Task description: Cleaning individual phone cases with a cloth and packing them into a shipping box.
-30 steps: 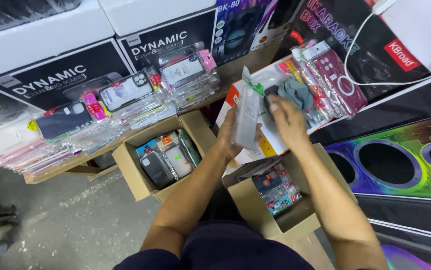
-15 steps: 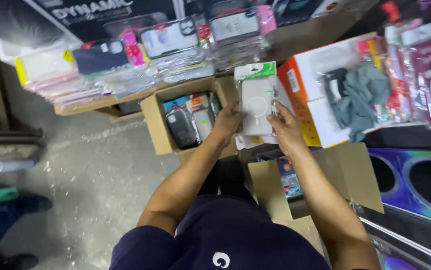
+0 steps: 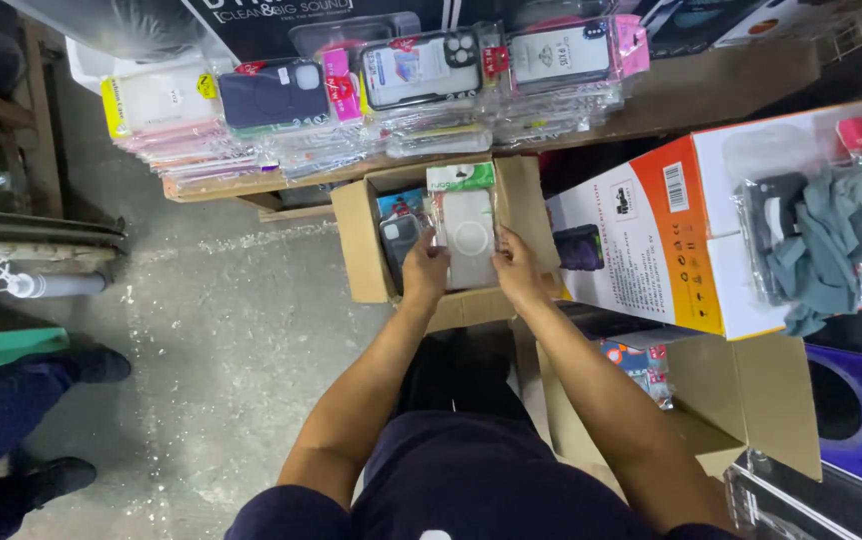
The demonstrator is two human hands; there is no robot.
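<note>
Both hands pinch one clear phone case pack (image 3: 468,232) with a green top. The left hand (image 3: 425,268) grips its left edge and the right hand (image 3: 515,268) grips its right edge. The pack sits just above the open cardboard box (image 3: 361,250), right in front of the fingers. It is best to keep it flat and slide it in beside the other packs (image 3: 398,232) by the left hand.

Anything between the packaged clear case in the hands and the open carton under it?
Nothing visible. The left hand and right hand hold the packaged clear phone case directly over the open cardboard box, flaps folded out. Other packaged cases already fill its left side; the space beneath is hidden.
</note>
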